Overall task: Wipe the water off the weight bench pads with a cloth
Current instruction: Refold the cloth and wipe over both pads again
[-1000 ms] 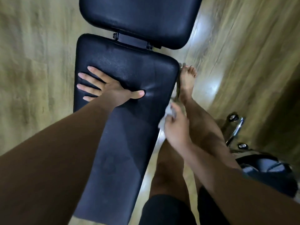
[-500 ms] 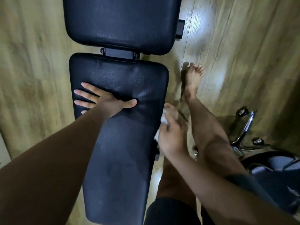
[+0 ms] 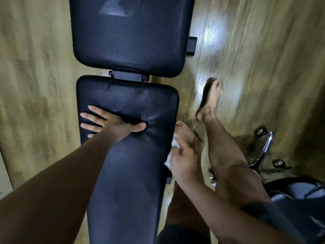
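A black weight bench fills the middle of the view. Its long near pad (image 3: 126,173) runs toward me and a second pad (image 3: 130,36) lies beyond a metal hinge (image 3: 128,76). My left hand (image 3: 109,123) lies flat on the near pad with fingers spread, holding nothing. My right hand (image 3: 184,161) is against the pad's right side edge, closed on a white cloth (image 3: 173,150) that is mostly hidden under the fingers. Fine droplets glint on both pads.
My two bare legs and feet (image 3: 211,99) stand on the wooden floor (image 3: 263,59) right of the bench. A chrome wheeled chair base (image 3: 265,148) and a dark seat (image 3: 299,191) sit at the right. A black frame bar (image 3: 191,46) sticks out beside the far pad.
The view has tilted up, so more of the far pad shows. My right hand with the cloth has slid a little nearer along the pad's right edge. My left hand stays pressed flat.
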Tool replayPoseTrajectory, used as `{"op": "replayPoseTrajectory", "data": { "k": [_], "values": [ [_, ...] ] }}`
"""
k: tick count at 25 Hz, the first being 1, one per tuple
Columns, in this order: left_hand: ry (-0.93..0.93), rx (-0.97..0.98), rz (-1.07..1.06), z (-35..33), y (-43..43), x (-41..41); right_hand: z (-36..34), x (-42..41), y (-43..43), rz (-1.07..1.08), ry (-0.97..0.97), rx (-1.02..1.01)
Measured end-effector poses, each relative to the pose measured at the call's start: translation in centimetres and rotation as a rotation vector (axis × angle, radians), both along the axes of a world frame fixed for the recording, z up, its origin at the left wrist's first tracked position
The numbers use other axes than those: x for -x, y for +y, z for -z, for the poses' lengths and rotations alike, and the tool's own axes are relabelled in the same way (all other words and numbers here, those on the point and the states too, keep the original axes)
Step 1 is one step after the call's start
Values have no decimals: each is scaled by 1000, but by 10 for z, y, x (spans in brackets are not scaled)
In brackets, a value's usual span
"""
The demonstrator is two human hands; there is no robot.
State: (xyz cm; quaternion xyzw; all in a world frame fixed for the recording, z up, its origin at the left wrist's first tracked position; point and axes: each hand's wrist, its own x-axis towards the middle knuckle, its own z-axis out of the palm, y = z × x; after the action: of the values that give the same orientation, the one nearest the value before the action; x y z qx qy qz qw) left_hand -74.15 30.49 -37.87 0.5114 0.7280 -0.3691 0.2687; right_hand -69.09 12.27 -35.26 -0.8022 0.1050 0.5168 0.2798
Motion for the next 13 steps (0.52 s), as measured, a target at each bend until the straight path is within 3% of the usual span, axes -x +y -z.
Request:
{"op": "replayPoseTrajectory", "data": {
  "k": [3, 5, 9, 13],
  "values": [
    [-50, 28, 14, -2, -1, 2, 27, -66, 55, 110, -208, -121],
    [-51, 44, 11, -3, 0, 3, 34, -93, 85, 79, -240, -193],
    [-60, 92, -10, -3, 4, 6, 24, -79, 63, -291, -458, -175],
    [-61, 109, -9, -2, 6, 8, 6, -99, 44, -561, -439, -90]
  ]
}}
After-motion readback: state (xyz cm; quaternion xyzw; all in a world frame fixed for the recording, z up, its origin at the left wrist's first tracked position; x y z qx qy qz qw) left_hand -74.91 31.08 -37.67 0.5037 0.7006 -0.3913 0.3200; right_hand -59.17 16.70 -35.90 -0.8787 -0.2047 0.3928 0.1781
